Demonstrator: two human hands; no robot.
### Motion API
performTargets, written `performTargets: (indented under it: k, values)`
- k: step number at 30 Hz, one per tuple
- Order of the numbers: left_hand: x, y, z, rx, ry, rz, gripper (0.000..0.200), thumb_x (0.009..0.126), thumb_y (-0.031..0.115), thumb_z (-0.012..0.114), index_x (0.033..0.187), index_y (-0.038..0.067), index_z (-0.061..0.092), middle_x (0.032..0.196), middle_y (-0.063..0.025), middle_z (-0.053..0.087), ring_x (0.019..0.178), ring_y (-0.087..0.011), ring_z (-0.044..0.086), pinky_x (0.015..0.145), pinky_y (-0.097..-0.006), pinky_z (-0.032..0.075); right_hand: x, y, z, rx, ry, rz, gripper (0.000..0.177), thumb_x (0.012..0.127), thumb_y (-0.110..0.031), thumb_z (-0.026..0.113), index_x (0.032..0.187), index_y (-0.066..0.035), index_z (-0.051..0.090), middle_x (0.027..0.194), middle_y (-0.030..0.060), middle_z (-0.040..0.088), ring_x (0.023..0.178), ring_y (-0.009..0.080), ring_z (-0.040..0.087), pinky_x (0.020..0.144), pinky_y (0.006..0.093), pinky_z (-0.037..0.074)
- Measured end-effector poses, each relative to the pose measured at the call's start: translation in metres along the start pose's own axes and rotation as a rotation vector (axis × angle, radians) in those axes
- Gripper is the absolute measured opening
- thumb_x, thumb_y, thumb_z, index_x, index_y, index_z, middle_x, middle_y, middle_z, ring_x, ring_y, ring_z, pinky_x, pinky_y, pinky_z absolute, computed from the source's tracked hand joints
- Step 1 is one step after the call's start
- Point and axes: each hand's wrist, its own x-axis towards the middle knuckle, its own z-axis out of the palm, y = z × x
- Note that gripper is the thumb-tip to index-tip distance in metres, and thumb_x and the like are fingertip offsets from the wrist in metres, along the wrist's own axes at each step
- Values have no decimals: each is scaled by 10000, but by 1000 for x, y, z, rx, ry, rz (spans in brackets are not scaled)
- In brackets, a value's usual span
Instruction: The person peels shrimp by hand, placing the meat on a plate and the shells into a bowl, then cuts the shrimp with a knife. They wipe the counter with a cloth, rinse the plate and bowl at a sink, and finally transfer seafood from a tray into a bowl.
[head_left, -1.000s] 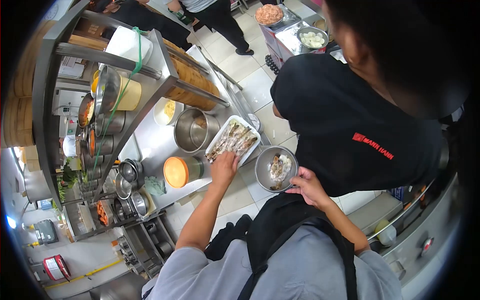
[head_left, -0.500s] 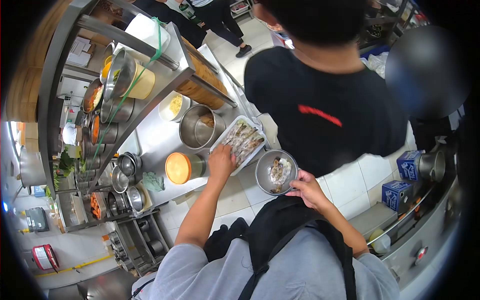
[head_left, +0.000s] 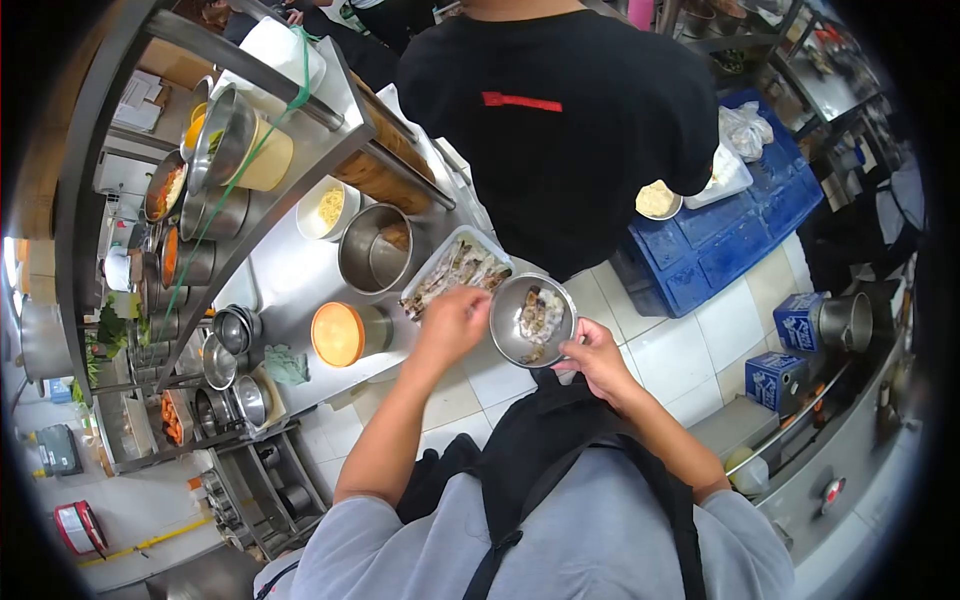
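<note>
Your right hand grips the lower rim of a round steel bowl, fingers curled beneath it and thumb on the edge. The bowl is held in the air just off the counter's edge and holds a few pale, greyish pieces of seafood. Your left hand is loosely curled just beside the bowl's left rim, over the near corner of a white rectangular tray of similar seafood. I cannot tell whether its fingers pinch anything. Beyond the tray, a tall steel pot and an orange-lidded container stand on the steel counter. A person in a black shirt stands close ahead, back turned.
</note>
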Motion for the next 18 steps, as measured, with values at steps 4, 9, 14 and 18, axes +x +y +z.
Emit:
performTargets:
  k: [4,9,14,18]
  values:
    - [-4,23,49,267,-64,108,343,810,284,774,1031,33,700,931,-148,675,866,-356,671,716,-469,533,6,2,20,-71,-41,-127,230,865,30,646,806,-81,453,936,44,615,807,124,615,654,318,613]
    - [-12,21,65,218,-30,-22,265,806,269,772,903,49,661,908,-140,656,847,-370,667,713,-478,527,15,10,22,-171,-4,-148,224,864,36,637,808,-81,454,914,40,609,774,115,607,648,320,616]
    - [-12,21,43,74,65,-24,254,866,239,747,937,23,633,863,-158,695,791,-322,686,715,-406,521,15,0,30,-107,22,-82,216,863,7,642,792,-93,463,885,34,597,774,125,611,660,338,618]
    - [-15,39,10,-424,127,-111,148,927,125,717,982,16,632,874,-54,712,768,-115,622,724,-268,505,18,-7,31,-94,34,-111,221,860,21,632,792,-86,451,903,43,590,807,152,630,663,350,621]
